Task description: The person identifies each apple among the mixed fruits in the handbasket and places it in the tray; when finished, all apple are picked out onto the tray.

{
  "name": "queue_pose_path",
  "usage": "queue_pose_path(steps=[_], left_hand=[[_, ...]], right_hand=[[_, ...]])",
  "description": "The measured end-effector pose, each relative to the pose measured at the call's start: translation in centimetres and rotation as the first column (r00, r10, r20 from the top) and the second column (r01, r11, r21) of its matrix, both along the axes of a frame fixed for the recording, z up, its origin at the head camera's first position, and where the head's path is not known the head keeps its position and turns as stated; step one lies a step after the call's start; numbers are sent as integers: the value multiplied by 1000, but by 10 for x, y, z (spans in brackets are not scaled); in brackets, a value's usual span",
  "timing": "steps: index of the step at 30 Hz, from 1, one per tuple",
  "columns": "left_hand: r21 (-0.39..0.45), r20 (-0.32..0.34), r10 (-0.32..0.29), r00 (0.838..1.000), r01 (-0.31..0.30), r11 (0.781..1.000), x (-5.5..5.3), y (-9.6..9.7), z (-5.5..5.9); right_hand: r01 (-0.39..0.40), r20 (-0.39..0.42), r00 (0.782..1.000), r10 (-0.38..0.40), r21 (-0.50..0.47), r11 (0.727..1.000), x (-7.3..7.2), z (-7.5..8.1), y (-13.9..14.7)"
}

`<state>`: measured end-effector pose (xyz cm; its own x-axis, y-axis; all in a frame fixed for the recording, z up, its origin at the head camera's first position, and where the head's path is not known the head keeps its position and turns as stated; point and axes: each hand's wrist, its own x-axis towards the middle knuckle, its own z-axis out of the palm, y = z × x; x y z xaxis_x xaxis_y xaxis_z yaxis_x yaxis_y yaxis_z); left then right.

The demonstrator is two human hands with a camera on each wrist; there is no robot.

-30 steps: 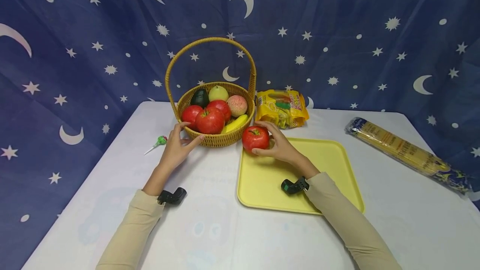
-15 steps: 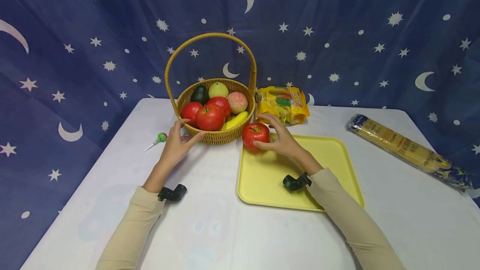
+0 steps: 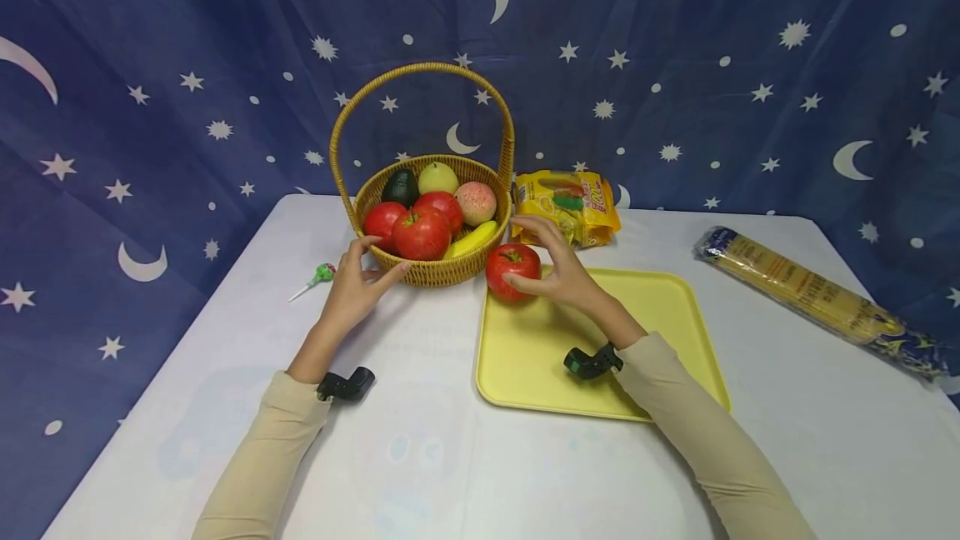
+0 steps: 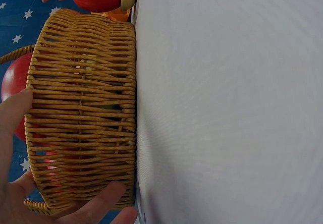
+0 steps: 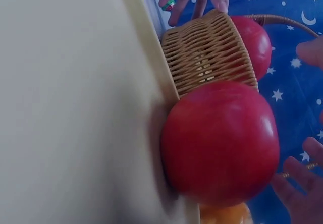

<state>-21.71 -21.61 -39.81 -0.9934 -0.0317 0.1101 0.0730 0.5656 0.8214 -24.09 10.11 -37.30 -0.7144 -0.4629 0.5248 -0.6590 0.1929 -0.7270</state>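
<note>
Currently, right hand [image 3: 564, 275] is relaxed, C-shaped, around a loose red fruit [image 3: 513, 272] but not gripping it (right wrist view shows gaps at thumb and fingers). Fruit sits on the upper-left corner of the yellow tray [image 3: 528, 369], right of center in the head frame, just beside the basket [image 3: 442, 275]. Left hand [image 3: 351, 286], left of center, has fingers spread on the basket's near-left side: touching, not clamped. Snack bag [image 3: 566, 207] is right of the basket; green lollipop [image 3: 322, 273] lies to its left.
</note>
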Motion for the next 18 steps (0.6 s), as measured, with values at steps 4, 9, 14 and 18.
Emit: queue_pose_path(steps=[4, 9, 14, 18], left_hand=[[1, 0, -1, 1000, 1, 1000, 0, 0, 1], [-4, -3, -1, 1000, 1, 1000, -2, 0, 2], [1, -4, 0, 1000, 0, 1000, -2, 0, 1], [2, 5, -1, 1000, 1, 1000, 0, 1, 0]], right_hand=[[-1, -3, 1000, 1, -8, 1000, -11, -11, -5], [-22, -29, 999, 22, -23, 999, -16, -13, -11], [-68, -26, 997, 66, -53, 996, -14, -14, -20], [-92, -40, 995, 90, -59, 994, -11, -12, -29]])
